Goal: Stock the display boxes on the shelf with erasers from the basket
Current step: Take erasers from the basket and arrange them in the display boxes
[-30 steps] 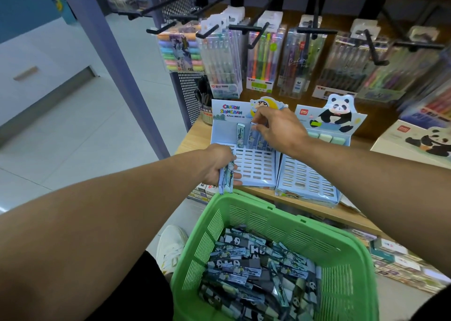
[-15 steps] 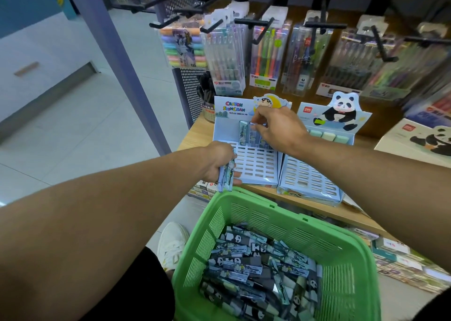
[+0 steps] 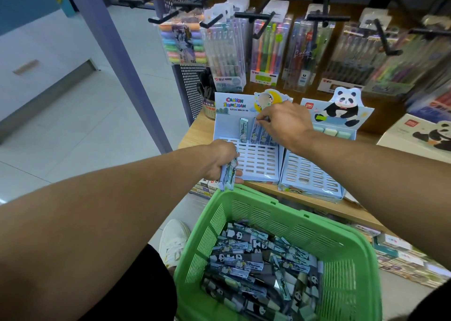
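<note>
head view looks down over my two bare arms toward a wooden shelf (image 3: 324, 206) with two pale blue display boxes side by side. my right hand (image 3: 285, 123) is over the back row of the left display box (image 3: 253, 159), the one printed crayon shinchan, and its fingertips pinch the top of a slim eraser pack (image 3: 256, 131) that stands in a slot there, with more packs upright just beside it and one standing alone (image 3: 243, 130) a little to the left. most of the grid of slots in front is unfilled. my left hand (image 3: 220, 160) sits at the box's front left corner, fingers curled round a small bundle of eraser packs (image 3: 228, 174) that points down toward the basket rim. the panda display box (image 3: 314, 174) stands touching the first on its right, holding a few pale green erasers (image 3: 329, 132) along its back. below the shelf edge, close to me, the green basket (image 3: 341, 254) holds a loose heap of panda-printed eraser packs (image 3: 256, 272). pen packs (image 3: 227, 52) hang on black hooks above, and my white shoe (image 3: 174, 240) shows on the floor left of the basket
</note>
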